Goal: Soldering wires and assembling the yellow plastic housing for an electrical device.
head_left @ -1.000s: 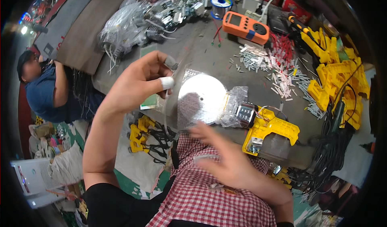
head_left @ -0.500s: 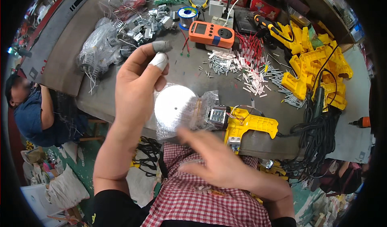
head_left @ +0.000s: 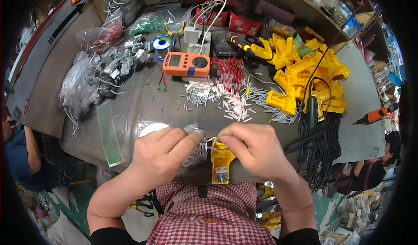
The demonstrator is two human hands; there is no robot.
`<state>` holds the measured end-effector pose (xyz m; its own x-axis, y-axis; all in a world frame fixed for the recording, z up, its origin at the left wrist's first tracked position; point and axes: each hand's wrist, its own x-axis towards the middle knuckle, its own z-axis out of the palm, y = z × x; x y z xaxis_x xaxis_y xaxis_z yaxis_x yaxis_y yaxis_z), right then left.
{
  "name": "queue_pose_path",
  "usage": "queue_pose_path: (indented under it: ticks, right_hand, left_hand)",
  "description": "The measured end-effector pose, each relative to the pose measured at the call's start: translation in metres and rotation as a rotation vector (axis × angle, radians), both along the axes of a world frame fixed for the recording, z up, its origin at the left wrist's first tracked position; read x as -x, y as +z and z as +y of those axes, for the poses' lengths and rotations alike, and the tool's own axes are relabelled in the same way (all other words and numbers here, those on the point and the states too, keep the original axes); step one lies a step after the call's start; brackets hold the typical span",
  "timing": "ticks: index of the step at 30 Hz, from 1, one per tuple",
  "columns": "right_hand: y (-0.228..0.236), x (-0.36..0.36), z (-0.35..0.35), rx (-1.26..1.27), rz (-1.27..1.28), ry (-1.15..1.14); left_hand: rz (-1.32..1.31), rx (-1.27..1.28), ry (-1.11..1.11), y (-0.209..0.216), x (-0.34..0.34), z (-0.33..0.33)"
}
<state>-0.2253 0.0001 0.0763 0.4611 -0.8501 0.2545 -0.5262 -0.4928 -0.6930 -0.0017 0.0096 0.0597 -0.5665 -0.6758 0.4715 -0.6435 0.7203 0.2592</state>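
Observation:
Both hands meet over the near edge of the bench, above a yellow plastic tool housing half [head_left: 223, 158]. My left hand [head_left: 162, 154] is closed, with covered fingertips at the housing's left side; what they grip is hidden. Thumb and fingers of my right hand [head_left: 257, 150] pinch at a thin pale wire [head_left: 212, 139] over the top of the housing. A perforated metal part [head_left: 200, 151] lies left of the housing, partly behind my left fingers. Within the housing's lower end sits a small metal piece [head_left: 221, 173]. Part of a white disc [head_left: 152, 128] shows behind my left hand.
An orange meter [head_left: 187, 64], a solder spool [head_left: 162, 47] and heaped small tubes and red wires [head_left: 228, 73] lie farther back. Yellow housings [head_left: 300, 71] and coiled black cable [head_left: 313, 145] occupy the right. Bagged metal parts [head_left: 82, 82] and a green strip [head_left: 109, 132] lie left.
My raised left hand has come down, and my right hand has moved up and right, so both now meet over the yellow housing. The view has shifted, placing bench items farther left.

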Motion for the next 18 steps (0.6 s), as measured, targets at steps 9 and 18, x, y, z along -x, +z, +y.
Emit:
queue_pose_path:
  ticks: [9, 18]
  right_hand:
    - [-0.07, 0.027, -0.186, -0.25, -0.647, -0.417]
    - [-0.03, 0.071, -0.121, 0.351, -0.469, -0.595]
  left_hand:
    - [0.283, -0.154, 0.155, -0.03, 0.018, -0.034]
    - [0.236, -0.213, 0.156, -0.041, 0.035, -0.048]
